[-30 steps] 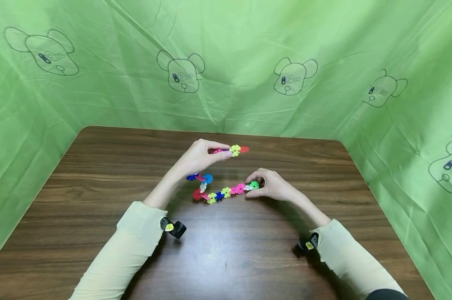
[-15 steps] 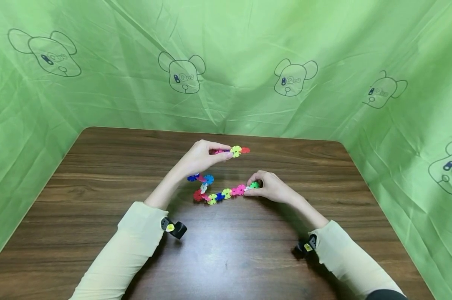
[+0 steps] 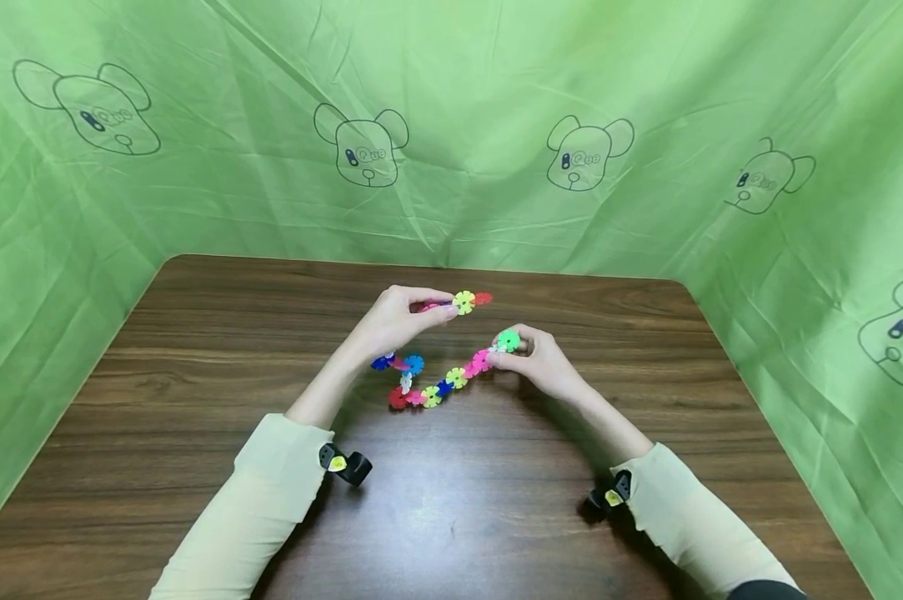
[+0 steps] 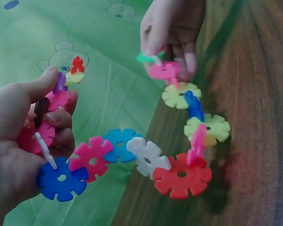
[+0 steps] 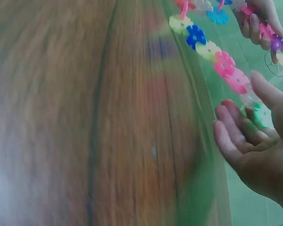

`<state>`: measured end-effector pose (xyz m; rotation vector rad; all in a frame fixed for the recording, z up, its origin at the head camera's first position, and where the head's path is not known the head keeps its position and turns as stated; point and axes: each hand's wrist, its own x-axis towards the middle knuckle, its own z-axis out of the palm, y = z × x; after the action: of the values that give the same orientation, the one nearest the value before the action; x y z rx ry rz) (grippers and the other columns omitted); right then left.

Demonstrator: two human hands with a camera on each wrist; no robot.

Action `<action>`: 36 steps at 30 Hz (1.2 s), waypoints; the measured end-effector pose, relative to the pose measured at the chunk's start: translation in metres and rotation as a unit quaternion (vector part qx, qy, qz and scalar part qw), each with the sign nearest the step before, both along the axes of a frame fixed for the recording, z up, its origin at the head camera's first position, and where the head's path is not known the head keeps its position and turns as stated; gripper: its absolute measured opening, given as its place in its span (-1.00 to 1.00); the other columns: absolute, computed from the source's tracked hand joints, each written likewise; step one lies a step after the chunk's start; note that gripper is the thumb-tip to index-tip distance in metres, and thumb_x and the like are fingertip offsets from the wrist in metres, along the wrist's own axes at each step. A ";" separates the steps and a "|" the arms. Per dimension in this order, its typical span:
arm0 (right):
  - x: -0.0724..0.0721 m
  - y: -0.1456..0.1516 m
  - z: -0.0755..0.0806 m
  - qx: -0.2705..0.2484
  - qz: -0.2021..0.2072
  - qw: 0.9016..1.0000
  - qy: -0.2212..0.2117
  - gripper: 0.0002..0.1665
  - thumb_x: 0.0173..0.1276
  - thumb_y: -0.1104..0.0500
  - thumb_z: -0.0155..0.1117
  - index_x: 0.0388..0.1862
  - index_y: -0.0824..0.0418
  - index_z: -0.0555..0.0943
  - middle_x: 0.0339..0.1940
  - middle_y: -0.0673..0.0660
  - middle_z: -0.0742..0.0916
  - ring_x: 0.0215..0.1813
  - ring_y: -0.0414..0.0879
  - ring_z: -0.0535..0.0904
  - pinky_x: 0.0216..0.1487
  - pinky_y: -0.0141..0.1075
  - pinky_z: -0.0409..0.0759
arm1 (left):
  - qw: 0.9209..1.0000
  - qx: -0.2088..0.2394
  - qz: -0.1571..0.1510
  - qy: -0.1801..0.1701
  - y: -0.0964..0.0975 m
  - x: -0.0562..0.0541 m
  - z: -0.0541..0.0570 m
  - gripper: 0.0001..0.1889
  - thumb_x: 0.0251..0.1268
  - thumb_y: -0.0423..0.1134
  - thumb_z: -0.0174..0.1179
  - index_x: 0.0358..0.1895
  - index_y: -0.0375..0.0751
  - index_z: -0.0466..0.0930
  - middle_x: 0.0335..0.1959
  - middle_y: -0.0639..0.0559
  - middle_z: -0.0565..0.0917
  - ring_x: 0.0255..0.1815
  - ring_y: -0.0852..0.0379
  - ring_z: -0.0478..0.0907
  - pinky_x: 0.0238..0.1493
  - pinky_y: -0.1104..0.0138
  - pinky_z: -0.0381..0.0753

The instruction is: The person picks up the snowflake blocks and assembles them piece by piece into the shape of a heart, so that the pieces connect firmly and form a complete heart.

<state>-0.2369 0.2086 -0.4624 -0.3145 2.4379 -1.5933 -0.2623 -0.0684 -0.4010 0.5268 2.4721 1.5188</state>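
A chain of interlocking notched plastic discs (image 3: 456, 379) hangs in a bend between my two hands. My left hand (image 3: 393, 321) pinches it near one end, where a yellow disc (image 3: 463, 302) and a red end disc (image 3: 484, 298) stick out past the fingertips. Pink and purple discs lie along that hand's fingers in the left wrist view, above a dark blue disc (image 4: 61, 181). With thumb and fingers, my right hand (image 3: 547, 364) grips the other end beside a green disc (image 3: 508, 340). At the low point of the bend is a larger red disc (image 4: 179, 183).
The brown wood-grain table (image 3: 451, 517) lies under both arms. A green curtain (image 3: 466, 217) printed with bear-head outlines surrounds its back and sides. Each sleeve cuff carries a small black camera, one on the left (image 3: 355, 467) and one on the right (image 3: 595, 504).
My right hand has risen and moved slightly away from me, lifting the green end of the chain and slanting that stretch upward. My left hand has shifted slightly left.
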 end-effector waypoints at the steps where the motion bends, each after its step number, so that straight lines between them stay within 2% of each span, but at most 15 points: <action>1: 0.000 -0.002 0.000 -0.033 -0.004 0.999 -0.011 -0.64 0.37 0.12 0.47 0.01 0.27 0.60 -0.27 -0.01 0.80 -0.19 -0.23 0.74 -0.06 -0.32 0.73 | 1.000 0.010 0.003 -0.001 0.000 0.001 -0.002 -0.57 0.39 0.13 0.31 0.20 0.03 0.71 -0.13 0.08 0.85 -0.01 0.09 0.77 0.14 0.13 0.69; 3: 0.001 -0.006 0.001 -0.102 -0.012 0.994 -0.030 -0.63 0.41 0.20 0.42 0.04 0.36 0.53 -0.24 0.00 0.82 -0.13 -0.20 0.79 0.00 -0.26 0.77 | 0.999 0.031 0.012 -0.004 -0.001 0.002 -0.006 -0.57 0.39 0.10 0.32 0.20 -0.02 0.71 -0.14 0.01 0.85 -0.02 0.05 0.78 0.13 0.13 0.69; 6: 0.000 -0.013 0.004 -0.188 -0.019 0.981 -0.041 -0.61 0.46 0.26 0.34 0.08 0.45 0.42 -0.19 0.04 0.84 -0.06 -0.12 0.81 0.07 -0.17 0.76 | 0.997 0.072 0.027 -0.016 -0.001 0.003 -0.013 -0.56 0.40 0.04 0.32 0.22 -0.10 0.68 -0.06 -0.10 0.83 -0.01 0.03 0.79 0.15 0.13 0.70; 8: -0.001 -0.016 0.006 -0.222 -0.026 0.974 -0.034 -0.62 0.48 0.27 0.31 0.09 0.44 0.39 -0.17 0.06 0.85 -0.05 -0.09 0.82 0.09 -0.13 0.76 | 0.993 0.104 0.041 -0.030 0.000 0.005 -0.016 -0.56 0.41 0.00 0.32 0.23 -0.14 0.67 -0.03 -0.15 0.82 -0.02 0.04 0.79 0.16 0.13 0.71; 10: -0.002 -0.020 0.010 -0.232 -0.035 0.972 -0.017 -0.67 0.50 0.26 0.29 0.08 0.39 0.43 -0.16 0.09 0.85 -0.08 -0.07 0.82 0.08 -0.12 0.76 | 0.989 0.132 0.057 -0.040 0.001 0.005 -0.020 -0.57 0.41 -0.02 0.32 0.24 -0.15 0.67 -0.03 -0.16 0.81 -0.07 0.12 0.78 0.08 0.20 0.74; 13: -0.005 -0.023 0.016 -0.216 -0.046 0.975 0.016 -0.79 0.52 0.23 0.27 0.04 0.26 0.51 -0.14 0.18 0.85 -0.11 -0.06 0.83 0.06 -0.13 0.77 | 0.982 0.163 0.078 -0.048 0.004 0.007 -0.025 -0.58 0.41 -0.03 0.33 0.22 -0.14 0.67 -0.14 -0.09 0.82 -0.27 0.24 0.71 -0.21 0.36 0.70; 15: -0.007 -0.024 0.021 -0.201 -0.053 0.978 0.035 -0.83 0.54 0.20 0.25 0.02 0.21 0.54 -0.11 0.26 0.83 -0.13 -0.06 0.83 0.04 -0.15 0.77 | 0.979 0.175 0.086 -0.053 0.006 0.009 -0.028 -0.60 0.41 -0.04 0.33 0.20 -0.13 0.68 -0.25 0.02 0.81 -0.42 0.27 0.60 -0.43 0.45 0.54; 17: -0.008 -0.026 0.025 -0.187 -0.058 0.979 0.049 -0.82 0.55 0.16 0.24 0.04 0.19 0.56 -0.11 0.27 0.82 -0.15 -0.07 0.82 0.03 -0.15 0.78 | 0.977 0.184 0.090 -0.053 0.007 0.010 -0.031 -0.62 0.42 -0.05 0.33 0.19 -0.13 0.69 -0.34 0.14 0.77 -0.50 0.27 0.50 -0.55 0.47 0.41; 19: -0.008 -0.028 0.028 -0.186 -0.062 0.979 0.057 -0.78 0.57 0.14 0.22 0.07 0.20 0.57 -0.14 0.22 0.81 -0.19 -0.07 0.81 0.02 -0.13 0.78 | 0.976 0.191 0.090 -0.053 0.009 0.012 -0.035 -0.63 0.43 -0.07 0.32 0.19 -0.14 0.68 -0.40 0.17 0.72 -0.53 0.26 0.46 -0.61 0.48 0.37; 22: -0.009 -0.032 0.033 -0.193 -0.061 0.977 0.061 -0.70 0.58 0.12 0.20 0.14 0.27 0.55 -0.20 0.08 0.80 -0.22 -0.08 0.79 0.01 -0.10 0.78 | 0.975 0.197 0.084 -0.049 0.012 0.014 -0.039 -0.64 0.45 -0.10 0.30 0.20 -0.18 0.66 -0.37 0.05 0.69 -0.50 0.27 0.50 -0.58 0.48 0.44; 26: -0.010 -0.035 0.037 -0.199 -0.056 0.976 0.075 -0.63 0.59 0.14 0.17 0.20 0.38 0.53 -0.23 0.03 0.77 -0.24 -0.09 0.74 -0.03 -0.08 0.79 | 0.976 0.201 0.068 -0.047 0.016 0.017 -0.041 -0.63 0.48 -0.13 0.27 0.22 -0.22 0.62 -0.24 -0.13 0.67 -0.45 0.24 0.54 -0.44 0.47 0.54; 32: -0.013 -0.039 0.043 -0.151 -0.063 0.979 0.123 -0.61 0.61 0.10 0.16 0.16 0.40 0.58 -0.24 -0.02 0.80 -0.30 -0.16 0.72 -0.11 0.03 0.78 | 0.978 0.197 0.047 -0.038 0.018 0.021 -0.042 -0.66 0.53 -0.15 0.19 0.26 -0.13 0.59 -0.13 -0.07 0.70 -0.39 0.22 0.55 -0.41 0.46 0.51; 36: -0.013 -0.040 0.046 -0.122 -0.069 0.980 0.142 -0.63 0.61 0.07 0.16 0.15 0.32 0.63 -0.20 0.06 0.82 -0.30 -0.14 0.72 -0.10 0.12 0.75 | 0.981 0.192 0.024 -0.030 0.018 0.023 -0.042 -0.66 0.59 -0.17 0.11 0.31 -0.13 0.56 -0.02 -0.16 0.74 -0.36 0.20 0.56 -0.41 0.45 0.52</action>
<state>-0.2494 0.1685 -0.4163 -0.4490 2.5145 -2.0426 -0.2393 -0.0501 -0.4431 0.4738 2.1651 2.0141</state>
